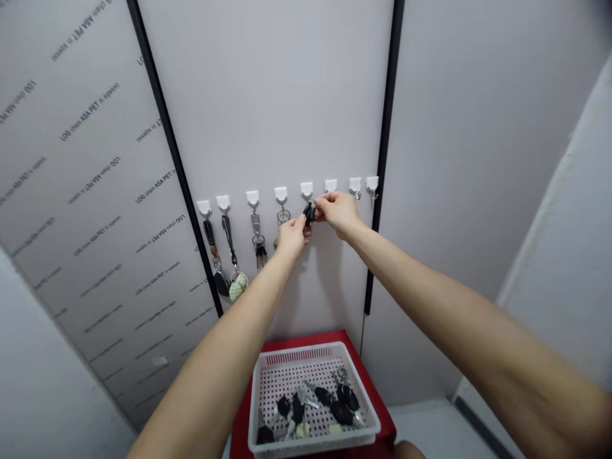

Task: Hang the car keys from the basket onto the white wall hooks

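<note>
Both hands meet at the fifth hook [306, 189] from the left in a row of white wall hooks. My left hand [292, 237] is closed on a black key fob [309, 213] just under that hook. My right hand [337, 210] pinches at the fob's upper right side; what its fingertips hold is too small to make out. Left of my hands hang a key ring [284, 215], partly covered by my left hand, a keychain with a metal clasp [256, 223], a strap keychain with a pale green charm [238, 287], and a dark strap keychain [210, 237].
A white perforated basket [313, 350] with several keys and black fobs stands below on a red-covered surface [377, 408]. Hooks at the right [354, 186] carry nothing visible. Black vertical strips [389, 95] divide the wall panels. Printed sheeting [95, 191] covers the left panel.
</note>
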Motion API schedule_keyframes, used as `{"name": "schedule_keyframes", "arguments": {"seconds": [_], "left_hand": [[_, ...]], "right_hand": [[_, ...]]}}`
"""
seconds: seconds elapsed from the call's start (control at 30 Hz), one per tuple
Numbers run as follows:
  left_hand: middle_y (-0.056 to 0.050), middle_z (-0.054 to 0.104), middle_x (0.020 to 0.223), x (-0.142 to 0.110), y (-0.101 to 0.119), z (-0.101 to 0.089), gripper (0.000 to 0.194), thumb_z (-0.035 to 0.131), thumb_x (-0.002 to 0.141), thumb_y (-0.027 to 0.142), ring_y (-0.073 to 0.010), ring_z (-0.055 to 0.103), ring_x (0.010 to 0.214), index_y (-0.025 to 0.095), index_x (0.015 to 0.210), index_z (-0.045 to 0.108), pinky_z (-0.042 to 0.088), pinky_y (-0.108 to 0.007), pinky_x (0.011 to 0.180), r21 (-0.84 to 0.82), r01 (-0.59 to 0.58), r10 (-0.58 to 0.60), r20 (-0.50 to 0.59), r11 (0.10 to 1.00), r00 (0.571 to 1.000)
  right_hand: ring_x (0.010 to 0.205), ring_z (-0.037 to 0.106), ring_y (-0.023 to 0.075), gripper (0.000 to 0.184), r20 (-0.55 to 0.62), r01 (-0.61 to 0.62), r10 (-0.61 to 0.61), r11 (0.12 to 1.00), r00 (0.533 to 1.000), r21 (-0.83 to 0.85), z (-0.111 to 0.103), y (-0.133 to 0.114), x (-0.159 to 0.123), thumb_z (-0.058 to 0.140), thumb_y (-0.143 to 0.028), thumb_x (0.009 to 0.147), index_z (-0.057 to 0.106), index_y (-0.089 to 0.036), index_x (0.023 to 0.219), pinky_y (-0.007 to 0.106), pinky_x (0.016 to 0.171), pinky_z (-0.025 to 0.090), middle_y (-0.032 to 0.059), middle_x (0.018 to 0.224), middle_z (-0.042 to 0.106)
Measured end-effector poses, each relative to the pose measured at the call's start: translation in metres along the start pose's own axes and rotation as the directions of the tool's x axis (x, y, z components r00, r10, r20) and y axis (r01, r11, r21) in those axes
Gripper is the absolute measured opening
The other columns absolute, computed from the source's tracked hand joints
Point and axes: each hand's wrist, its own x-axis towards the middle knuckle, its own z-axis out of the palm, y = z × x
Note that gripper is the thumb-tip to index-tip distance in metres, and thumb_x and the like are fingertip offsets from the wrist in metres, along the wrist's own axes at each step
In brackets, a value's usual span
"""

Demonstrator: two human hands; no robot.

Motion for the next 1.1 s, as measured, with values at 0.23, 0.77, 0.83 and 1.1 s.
{"name": "schedule_keyframes", "arguments": {"seconds": [0.23,0.77,0.83,1.1], "left_hand": [[-0.001,0.049,0.058,0.005,-0.01,-0.005,0.019,0.037,0.069,0.023,-0.0047,0.045,0.046,0.01,0.066,0.05,0.036,-0.016,0.045,0.148,0.048,-0.048,-0.005,0.988,0.999],[-0.006,0.059,0.075,-0.136,-0.151,-0.11,0.026,0.04,0.065,0.022,-0.013,0.051,0.067,0.012,0.084,0.054,0.039,-0.024,0.063,0.794,0.009,-0.368,0.272,0.608,0.889],[-0.007,0.058,0.081,-0.155,-0.162,-0.118,0.026,0.04,0.063,0.02,-0.015,0.051,0.074,0.014,0.084,0.054,0.038,-0.026,0.068,0.876,-0.077,-0.393,0.29,0.475,0.873],[-0.009,0.056,0.084,-0.168,-0.174,-0.114,0.023,0.041,0.061,0.019,-0.0188,0.05,0.079,0.014,0.08,0.054,0.036,-0.027,0.067,0.947,-0.257,-0.452,0.319,0.194,0.833]], "right_hand": [[0.044,0.047,0.0077,0.007,-0.001,-0.03,0.03,0.987,1.0,-0.157,0.009,0.016,0.013,0.046,-0.014,0.063,0.047,-0.014,0.056,0.024,0.047,0.042,-0.0008,0.049,0.048],[0.051,0.048,0.0097,0.012,0.617,0.081,0.224,0.901,0.755,-0.426,-0.011,0.166,-0.182,0.045,-0.015,0.058,0.056,-0.014,0.061,0.021,0.051,0.038,0.0006,0.055,0.055],[0.059,0.05,0.0133,0.016,0.726,0.208,0.252,0.853,0.64,-0.479,-0.004,0.177,-0.209,0.049,-0.016,0.054,0.058,-0.014,0.067,0.023,0.056,0.038,0.0033,0.063,0.058],[0.078,0.05,0.0177,0.032,0.808,0.511,0.35,0.638,0.474,-0.576,0.005,0.186,-0.222,0.044,-0.019,0.058,0.053,-0.02,0.089,0.025,0.064,0.035,0.0062,0.085,0.058]]}}
